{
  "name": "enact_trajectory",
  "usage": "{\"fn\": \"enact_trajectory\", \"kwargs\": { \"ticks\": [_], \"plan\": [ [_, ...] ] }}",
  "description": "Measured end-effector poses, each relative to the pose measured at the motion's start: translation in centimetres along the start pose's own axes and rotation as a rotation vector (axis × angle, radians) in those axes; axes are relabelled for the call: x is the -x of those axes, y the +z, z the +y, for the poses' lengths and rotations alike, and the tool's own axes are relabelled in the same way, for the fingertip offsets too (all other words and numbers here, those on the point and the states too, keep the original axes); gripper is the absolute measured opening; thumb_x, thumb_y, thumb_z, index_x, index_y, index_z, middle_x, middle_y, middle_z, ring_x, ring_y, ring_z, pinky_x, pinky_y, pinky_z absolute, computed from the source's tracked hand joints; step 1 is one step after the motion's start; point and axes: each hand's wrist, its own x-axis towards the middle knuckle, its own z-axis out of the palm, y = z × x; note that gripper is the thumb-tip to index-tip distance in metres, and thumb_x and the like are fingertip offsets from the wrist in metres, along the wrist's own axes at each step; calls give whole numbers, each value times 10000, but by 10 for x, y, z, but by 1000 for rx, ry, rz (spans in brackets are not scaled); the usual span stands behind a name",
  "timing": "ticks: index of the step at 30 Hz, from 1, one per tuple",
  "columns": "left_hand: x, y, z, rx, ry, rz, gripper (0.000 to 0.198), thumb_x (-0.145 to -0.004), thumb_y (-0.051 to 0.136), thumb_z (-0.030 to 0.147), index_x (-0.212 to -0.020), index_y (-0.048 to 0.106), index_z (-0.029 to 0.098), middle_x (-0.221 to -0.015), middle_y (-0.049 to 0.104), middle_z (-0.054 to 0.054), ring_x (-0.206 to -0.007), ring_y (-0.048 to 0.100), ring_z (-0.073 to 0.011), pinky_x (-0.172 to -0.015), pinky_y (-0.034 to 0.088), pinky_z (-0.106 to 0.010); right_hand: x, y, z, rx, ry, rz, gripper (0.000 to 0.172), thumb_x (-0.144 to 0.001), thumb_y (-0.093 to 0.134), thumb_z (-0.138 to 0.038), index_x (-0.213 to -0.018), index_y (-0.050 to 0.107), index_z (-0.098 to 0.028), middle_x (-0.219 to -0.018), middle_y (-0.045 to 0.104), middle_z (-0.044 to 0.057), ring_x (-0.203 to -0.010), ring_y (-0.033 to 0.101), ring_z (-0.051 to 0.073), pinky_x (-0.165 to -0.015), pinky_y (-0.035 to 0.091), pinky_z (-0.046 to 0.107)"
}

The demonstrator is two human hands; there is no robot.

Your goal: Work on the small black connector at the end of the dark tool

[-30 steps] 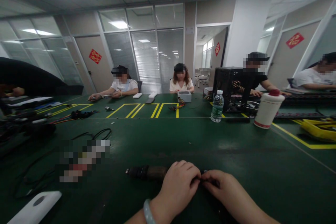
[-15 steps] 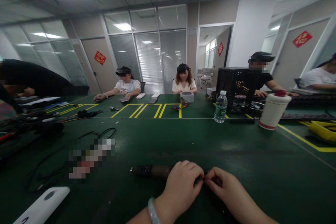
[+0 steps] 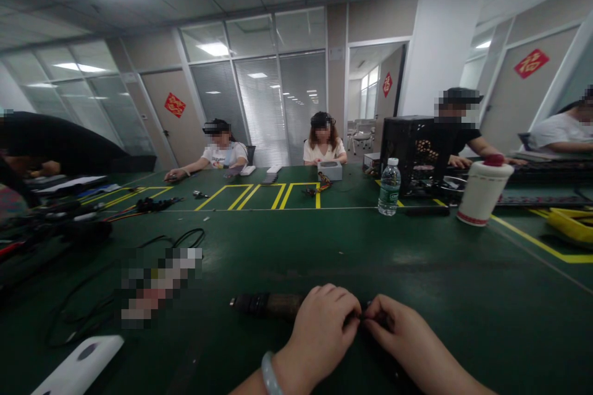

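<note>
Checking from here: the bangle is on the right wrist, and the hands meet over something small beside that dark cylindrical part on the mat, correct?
Not quite: the head view shows the bangle on the left wrist, not the right. The rest stands: the left hand and right hand meet over something small beside the dark cylindrical part on the mat.

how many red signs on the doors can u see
3. The left red sign is on a door at the back, the middle red sign is beyond the open doorway, and the right red sign is on a door at the right. Others may be out of view.
</note>
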Motion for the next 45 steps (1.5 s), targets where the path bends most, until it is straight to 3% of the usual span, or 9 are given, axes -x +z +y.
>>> {"fn": "enact_trajectory", "kwargs": {
  "ticks": [45],
  "plan": [
    [0,0,-1,-30,-12,-21,72,-871,644,194,-918,604,232,-946,634,23,-931,544,-192,-809,384,-325,-2,-5,-1,-64,-29,-27,60,-825,556,-176,-772,581,-186,-709,600,-26,-659,559,137,-587,405,195]
  ]
}}
